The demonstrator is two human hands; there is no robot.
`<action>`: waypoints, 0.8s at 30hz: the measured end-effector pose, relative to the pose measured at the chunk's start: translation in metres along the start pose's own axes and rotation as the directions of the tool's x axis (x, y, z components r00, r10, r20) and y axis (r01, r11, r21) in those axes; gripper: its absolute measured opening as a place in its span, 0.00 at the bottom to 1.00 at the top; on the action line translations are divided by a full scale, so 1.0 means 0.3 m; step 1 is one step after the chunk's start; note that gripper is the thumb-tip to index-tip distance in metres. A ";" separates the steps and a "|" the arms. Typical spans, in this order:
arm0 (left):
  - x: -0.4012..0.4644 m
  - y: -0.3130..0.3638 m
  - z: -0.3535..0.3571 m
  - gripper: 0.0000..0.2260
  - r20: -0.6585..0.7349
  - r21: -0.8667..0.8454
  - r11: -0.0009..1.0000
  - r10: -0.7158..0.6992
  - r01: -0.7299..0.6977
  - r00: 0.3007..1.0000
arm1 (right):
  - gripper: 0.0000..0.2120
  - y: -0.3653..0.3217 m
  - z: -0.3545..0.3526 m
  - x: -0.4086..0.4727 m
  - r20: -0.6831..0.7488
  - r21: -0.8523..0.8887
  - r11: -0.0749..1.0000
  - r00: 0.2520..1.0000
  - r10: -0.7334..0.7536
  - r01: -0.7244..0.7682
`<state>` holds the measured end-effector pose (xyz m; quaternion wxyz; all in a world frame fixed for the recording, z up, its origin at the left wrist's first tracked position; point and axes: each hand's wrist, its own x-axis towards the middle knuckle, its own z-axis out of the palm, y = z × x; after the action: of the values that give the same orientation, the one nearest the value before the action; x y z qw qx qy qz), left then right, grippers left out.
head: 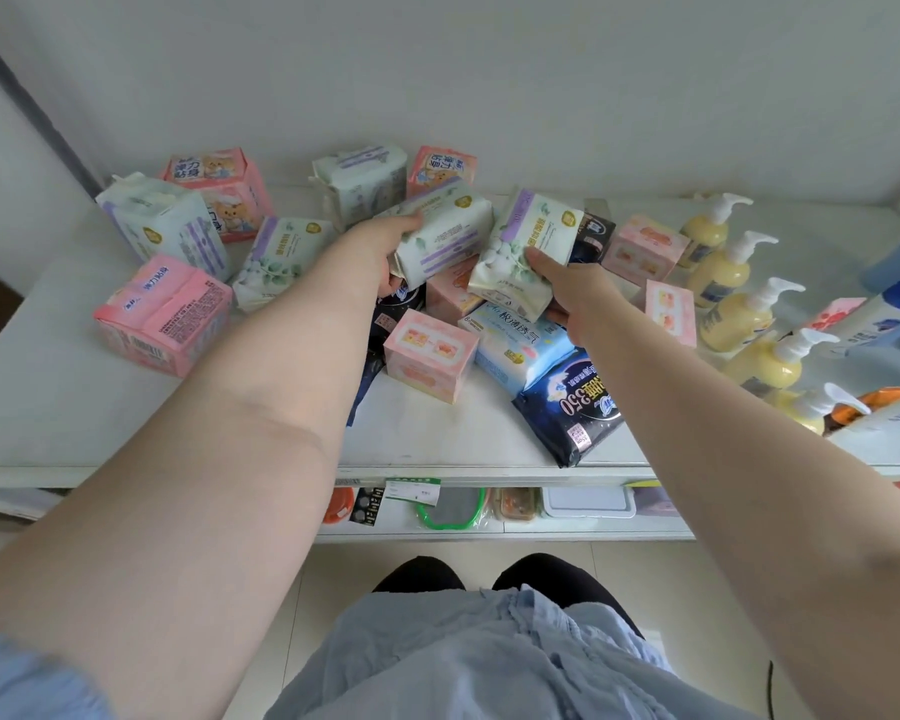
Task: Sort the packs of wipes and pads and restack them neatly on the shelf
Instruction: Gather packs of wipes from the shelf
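Two white-and-purple packs are gripped, one in each hand, above the shelf.

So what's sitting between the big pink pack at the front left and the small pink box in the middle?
In the head view, only the person's left forearm crosses between the big pink pack and the small pink box.

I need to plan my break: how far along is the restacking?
Nothing looks stacked. The left hand grips one white and lilac leaf-print pack, the right hand another. Pink boxes and a dark night pack lie scattered on the white shelf.
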<state>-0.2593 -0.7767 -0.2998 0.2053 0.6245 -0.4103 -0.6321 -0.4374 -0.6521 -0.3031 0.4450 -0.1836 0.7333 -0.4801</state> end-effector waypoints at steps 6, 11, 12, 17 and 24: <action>-0.013 -0.007 0.016 0.08 0.044 -0.017 1.000 -0.001 0.002 0.999 | 0.23 -0.024 0.007 -0.016 0.004 -0.043 0.999 1.000 0.027 -0.027; -0.008 -0.026 0.069 0.36 0.001 -0.134 0.987 0.094 -0.093 0.996 | 0.19 -0.018 0.008 -0.014 -0.011 0.013 0.999 0.999 0.031 -0.031; -0.015 -0.031 0.081 0.38 -0.014 -0.147 0.983 0.112 -0.113 0.994 | 0.17 -0.016 0.009 -0.015 -0.014 0.025 0.999 0.999 0.029 -0.029; -0.015 -0.026 0.078 0.37 -0.177 -0.330 0.906 0.217 -0.265 0.960 | 0.13 -0.033 -0.002 -0.073 -0.070 0.073 0.997 0.998 -0.004 0.009; -0.165 0.027 -0.068 0.34 -0.172 -0.285 0.897 0.298 -0.337 0.939 | 0.14 -0.083 -0.106 -0.238 -0.073 0.232 0.973 0.997 0.003 0.014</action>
<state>-0.2351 -0.7485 -0.2602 0.4264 0.5472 -0.3888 -0.6063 -0.4292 -0.5968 -0.2429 0.4351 -0.1147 0.6873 -0.5702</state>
